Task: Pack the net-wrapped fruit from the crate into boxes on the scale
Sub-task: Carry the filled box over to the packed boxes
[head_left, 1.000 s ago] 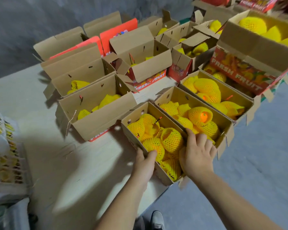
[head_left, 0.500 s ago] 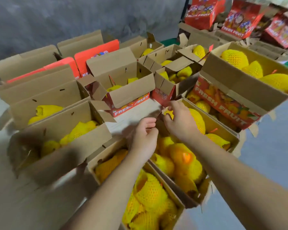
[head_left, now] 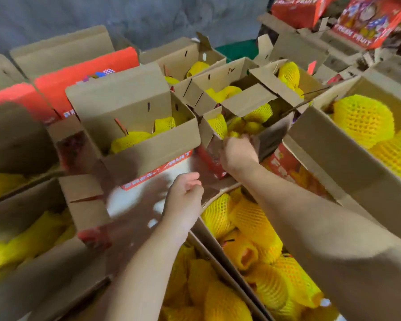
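A: A grey concrete wall (head_left: 148, 17) backs a pale tabletop (head_left: 134, 198) crowded with open brown cardboard boxes (head_left: 134, 126). How full are they?

B: On the left, partly. The near ones hold heaps of yellow net-wrapped fruit (head_left: 252, 218); several further back look half filled, so packing seems well along but unfinished.

A: And the hands?

B: The left hand (head_left: 185, 198) hovers loosely curled, holding nothing. The right hand (head_left: 237, 150) reaches to a small box's (head_left: 215, 133) front edge; whether it grasps fruit or cardboard, I cannot tell.
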Available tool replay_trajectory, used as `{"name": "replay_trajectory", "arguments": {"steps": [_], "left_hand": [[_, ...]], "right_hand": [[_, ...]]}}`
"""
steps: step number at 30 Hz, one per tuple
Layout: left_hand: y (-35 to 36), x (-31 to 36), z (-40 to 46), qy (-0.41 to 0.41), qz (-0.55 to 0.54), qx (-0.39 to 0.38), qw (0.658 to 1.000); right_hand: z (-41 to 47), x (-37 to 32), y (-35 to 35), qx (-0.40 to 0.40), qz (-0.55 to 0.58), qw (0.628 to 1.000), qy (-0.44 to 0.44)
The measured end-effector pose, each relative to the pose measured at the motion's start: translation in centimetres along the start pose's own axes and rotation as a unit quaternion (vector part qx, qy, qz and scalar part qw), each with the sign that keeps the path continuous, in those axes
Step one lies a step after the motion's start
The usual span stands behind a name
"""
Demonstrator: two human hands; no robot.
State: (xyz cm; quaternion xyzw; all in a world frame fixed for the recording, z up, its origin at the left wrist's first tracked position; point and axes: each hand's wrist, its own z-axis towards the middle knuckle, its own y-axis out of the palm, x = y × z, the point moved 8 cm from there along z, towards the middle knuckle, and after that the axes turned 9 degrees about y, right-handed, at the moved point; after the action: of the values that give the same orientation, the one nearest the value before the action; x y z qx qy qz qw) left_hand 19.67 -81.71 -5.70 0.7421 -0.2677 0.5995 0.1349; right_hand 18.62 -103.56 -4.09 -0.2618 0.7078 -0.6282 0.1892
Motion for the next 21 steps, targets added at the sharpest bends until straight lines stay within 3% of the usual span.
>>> {"name": "replay_trajectory", "arguments": {"steps": [3,6,8,10,12,13,16,19,21], "left_hand": [[1.4,0.4,1.3,-0.035,-0.021,-0.008,0.999],[2.6,0.8,2.5,-0.088,-0.078,-0.009,0.993],[2.0,0.6,3.0,-0.134,-0.056,0.011,0.989],[0.3,-0.4,2.9,-0.167,-0.022,0.059,0.984],[-1.0,-1.1,2.5,-0.171,-0.026,0.093,0.981],[-1.5,-1.5,2.4,-0.176,-0.019,0.092,0.98],[-2.1,-2.0,2.3,-0.185,0.005,0.076,0.98],[-2.2,-1.7,1.6,-0.184,0.003,0.073,0.98],[-2.7,-2.1,1.0,-0.178,0.003,0.076,0.981]], "right_hand": [[-2.2,-1.6,-0.4,-0.001,-0.01,0.999,-0.035],[-7.2,-4.6,-1.0,-0.019,-0.022,0.991,-0.133],[-11.2,-6.2,-0.8,-0.062,-0.037,0.975,-0.208],[-13.6,-6.7,-0.9,-0.112,0.022,0.954,-0.276],[-14.2,-5.7,-1.9,-0.18,0.151,0.927,-0.291],[-13.3,-4.5,-2.7,-0.175,0.23,0.92,-0.265],[-6.8,1.4,-5.7,0.02,0.333,0.94,-0.077],[-0.9,4.6,-4.0,-0.058,0.307,0.94,0.133],[0.9,4.8,-3.6,-0.071,0.202,0.961,0.177]]}}
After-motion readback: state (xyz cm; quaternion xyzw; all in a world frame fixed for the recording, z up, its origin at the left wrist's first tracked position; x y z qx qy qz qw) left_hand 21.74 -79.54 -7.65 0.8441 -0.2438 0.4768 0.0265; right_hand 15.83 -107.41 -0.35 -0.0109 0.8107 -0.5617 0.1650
